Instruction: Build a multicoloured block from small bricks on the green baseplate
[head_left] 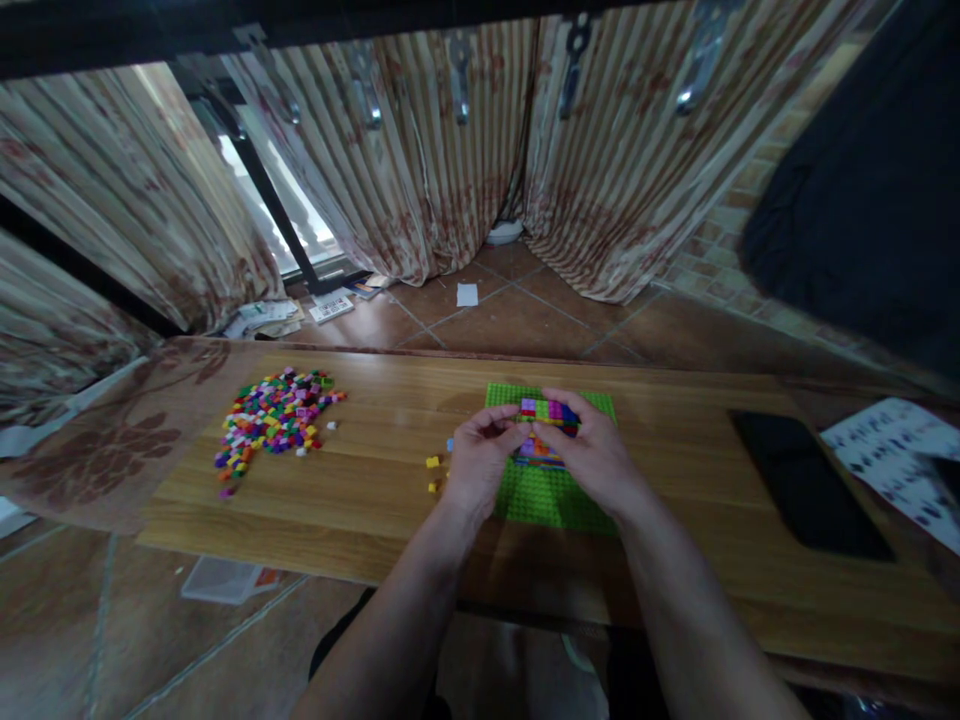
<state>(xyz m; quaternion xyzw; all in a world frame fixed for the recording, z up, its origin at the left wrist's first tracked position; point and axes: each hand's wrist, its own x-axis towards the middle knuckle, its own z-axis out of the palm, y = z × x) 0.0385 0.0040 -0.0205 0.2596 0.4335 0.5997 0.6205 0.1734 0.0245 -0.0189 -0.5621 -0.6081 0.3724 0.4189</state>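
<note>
A green studded baseplate (553, 505) lies on the wooden table, and on it stands a low structure of colourful toy building bricks (541, 450). My left hand (482, 455) is at the structure's left side, its fingers bent and its thumb pressed against the bricks. From the right, my right hand (589, 450) closes round the structure, with the forefinger over the far edge and the thumb on the near side. The two thumb tips almost meet in the middle. My fingers hide part of the bricks. Beside my left hand lie a few loose yellow bricks (433, 462).
A big heap of mixed small bricks (274, 415) is spread on the table's left part. At the right lie a black tablet (810, 485) and a printed sheet (892, 460). A clear plastic box (221, 580) sits on the tiled floor. Striped curtains (420, 160) hang behind.
</note>
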